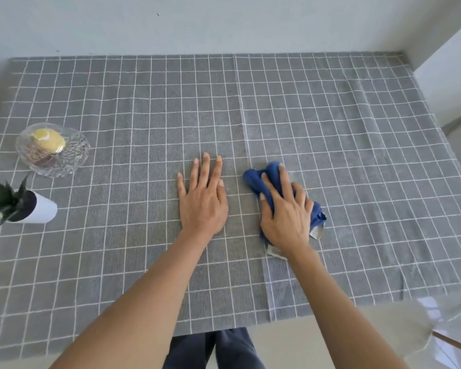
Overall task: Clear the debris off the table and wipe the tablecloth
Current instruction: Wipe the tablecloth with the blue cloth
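A grey tablecloth (330,123) with a white grid covers the table. My left hand (202,198) lies flat on it near the middle, fingers straight and spread. To its right, my right hand (286,211) presses down on a bunched blue cloth (258,179), fingers curled over the top of it. Blue folds stick out ahead of the fingers and to the right of the palm, and a grey corner of the cloth shows by the wrist. No loose debris is visible on the tablecloth.
A clear glass dish (64,161) holding a yellow object and scraps sits at the left. A small plant in a white pot (41,210) stands at the left edge. A wall runs behind the table. The near edge and floor lie below.
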`<state>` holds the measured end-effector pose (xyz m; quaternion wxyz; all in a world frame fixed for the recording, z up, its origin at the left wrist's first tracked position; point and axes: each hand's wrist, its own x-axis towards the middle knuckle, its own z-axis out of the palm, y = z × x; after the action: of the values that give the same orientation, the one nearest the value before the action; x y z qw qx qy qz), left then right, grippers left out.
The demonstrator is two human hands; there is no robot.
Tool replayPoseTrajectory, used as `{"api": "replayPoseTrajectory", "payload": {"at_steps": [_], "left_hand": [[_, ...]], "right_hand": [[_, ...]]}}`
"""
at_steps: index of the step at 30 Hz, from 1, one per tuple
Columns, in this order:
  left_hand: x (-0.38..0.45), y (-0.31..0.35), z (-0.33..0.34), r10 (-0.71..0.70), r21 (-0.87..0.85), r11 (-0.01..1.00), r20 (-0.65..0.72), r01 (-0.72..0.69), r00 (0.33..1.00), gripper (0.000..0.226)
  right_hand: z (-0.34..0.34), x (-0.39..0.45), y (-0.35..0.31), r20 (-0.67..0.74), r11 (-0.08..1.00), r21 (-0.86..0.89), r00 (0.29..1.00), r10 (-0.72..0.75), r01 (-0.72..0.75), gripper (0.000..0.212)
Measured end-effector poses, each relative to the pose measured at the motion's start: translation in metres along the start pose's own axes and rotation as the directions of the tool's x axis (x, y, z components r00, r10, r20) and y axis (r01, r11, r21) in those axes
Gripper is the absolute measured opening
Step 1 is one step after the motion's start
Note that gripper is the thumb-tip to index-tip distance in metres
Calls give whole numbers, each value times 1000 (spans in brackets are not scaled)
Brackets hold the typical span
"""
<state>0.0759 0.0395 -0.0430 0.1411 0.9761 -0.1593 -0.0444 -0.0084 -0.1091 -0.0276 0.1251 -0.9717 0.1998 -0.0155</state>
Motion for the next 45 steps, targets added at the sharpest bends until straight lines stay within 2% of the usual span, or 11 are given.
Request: {"api": "replayPoseTrajectory", "payload": {"at_steps": [4, 10, 16, 19, 26, 32, 34, 38, 40, 42, 45], "left_hand": [[0, -1, 0, -1, 3, 1000, 8, 1, 1000, 52], [0, -1, 0, -1, -11, 1000, 4, 1, 1000, 52], [1, -1, -2, -4, 25, 1000, 42, 3, 999, 52], [1, -2, -2, -4, 21, 1000, 41, 4, 999, 52], [-31, 1, -2, 59, -22, 998, 25, -58, 998, 53], [-71, -2, 4, -17, 8, 1000, 24, 17, 1000, 54], [-70, -1, 3, -18, 7, 1000, 26, 18, 999, 54], [-70, 0, 3, -29, 18, 999, 39, 28, 999, 54], [-69, 0, 4, -29, 24, 999, 42, 28, 999, 54], [-71, 1, 3, -31, 25, 999, 40, 30, 999, 55], [-71, 2, 1, -32, 12, 999, 39, 31, 999, 54]], "right_hand": [[-4, 11, 9, -51, 981, 29, 980, 193, -192, 55], [4, -13, -19, -23, 999, 18, 999, -37, 38, 53], [-11, 3, 37, -63, 955, 15, 953, 296, -296, 49], [-14, 3, 46, -74, 936, 41, 933, 351, -349, 48], [-17, -26, 27, -49, 984, 108, 987, 151, -145, 51], [2, -74, -6, 15, 991, -6, 991, -135, 135, 56], [2, -72, 1, 7, 993, -27, 993, -115, 115, 56], [-7, -62, 27, -63, 981, -41, 980, 187, -190, 57], [-9, -60, 28, -75, 971, -19, 969, 235, -237, 58], [-8, -64, 16, -57, 987, -6, 986, 158, -158, 56], [-5, -75, 7, -12, 995, -42, 996, -87, 86, 50]]}}
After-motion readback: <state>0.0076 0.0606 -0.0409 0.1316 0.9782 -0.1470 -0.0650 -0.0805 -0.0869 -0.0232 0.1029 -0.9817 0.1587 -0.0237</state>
